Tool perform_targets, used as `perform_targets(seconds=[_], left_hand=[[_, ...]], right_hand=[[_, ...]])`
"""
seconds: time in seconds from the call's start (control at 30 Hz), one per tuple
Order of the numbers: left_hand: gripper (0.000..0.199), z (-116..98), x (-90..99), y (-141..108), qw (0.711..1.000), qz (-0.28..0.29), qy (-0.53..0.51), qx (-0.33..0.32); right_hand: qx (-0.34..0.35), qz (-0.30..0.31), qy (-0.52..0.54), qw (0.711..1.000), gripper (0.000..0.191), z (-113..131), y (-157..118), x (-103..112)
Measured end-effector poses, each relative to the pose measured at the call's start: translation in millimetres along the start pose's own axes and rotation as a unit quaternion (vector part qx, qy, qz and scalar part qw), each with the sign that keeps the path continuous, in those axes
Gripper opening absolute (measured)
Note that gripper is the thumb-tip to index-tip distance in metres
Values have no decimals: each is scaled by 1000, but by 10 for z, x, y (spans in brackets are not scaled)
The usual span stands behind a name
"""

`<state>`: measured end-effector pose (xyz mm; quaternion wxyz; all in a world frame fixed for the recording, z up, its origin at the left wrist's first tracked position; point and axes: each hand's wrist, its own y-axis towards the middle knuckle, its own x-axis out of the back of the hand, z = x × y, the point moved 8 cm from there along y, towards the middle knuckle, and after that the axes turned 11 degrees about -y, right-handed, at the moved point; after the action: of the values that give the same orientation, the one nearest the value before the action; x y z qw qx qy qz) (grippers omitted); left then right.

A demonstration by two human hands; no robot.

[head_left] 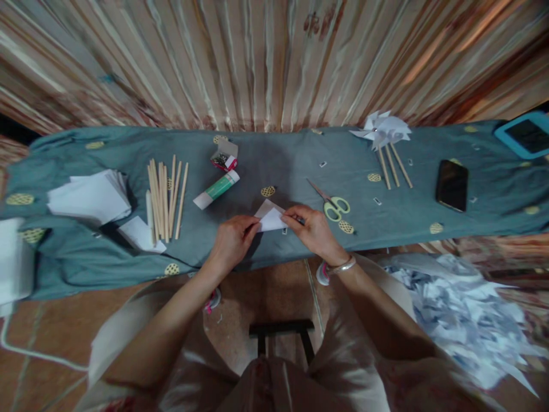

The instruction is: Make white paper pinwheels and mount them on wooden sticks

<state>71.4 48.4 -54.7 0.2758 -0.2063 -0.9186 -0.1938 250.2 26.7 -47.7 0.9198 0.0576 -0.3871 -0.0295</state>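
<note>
A small white sheet of paper (pixel 270 218), partly folded over itself, is held above the near edge of the cloth-covered table. My left hand (pixel 234 237) pinches its left corner between thumb and fingers. At the right corner, my right hand (pixel 311 229) grips the same paper in a pinch. Just beyond my right hand lie scissors (pixel 332 205) with pale green handles. A green-and-white glue stick (pixel 217 190) rests past my left hand, and behind it stands an open red box (pixel 225 155) of small metallic pieces.
Left on the green tablecloth (pixel 291 154) are a stack of white paper (pixel 90 197), a loose sheet (pixel 141 233) and several wooden sticks (pixel 165 200). To the right lie paper pinwheels (pixel 384 133) on sticks, a phone (pixel 452 186) and a blue-framed device (pixel 525 134). Paper scraps (pixel 467 315) heap below.
</note>
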Motion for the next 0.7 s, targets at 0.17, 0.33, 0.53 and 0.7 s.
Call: perform_targets(seconds=[0.17,0.33,0.53,0.7], left_hand=[[25,-219,65,11,997,-31,53,-53],[34,-515,-213,-193,973,46,156,-161],[50,-429,-430,-357,967,79,185,-157],[58,-383,-430,-366,967,81,188,-151]], right_hand=[[31,-32,-32,999,13,-31,101,-18],[31,-34,-62,997,16,-78,184,-89],[35,-54,-91,994,17,-59,195,-106],[27,-64,-106,992,13,-50,208,-107]])
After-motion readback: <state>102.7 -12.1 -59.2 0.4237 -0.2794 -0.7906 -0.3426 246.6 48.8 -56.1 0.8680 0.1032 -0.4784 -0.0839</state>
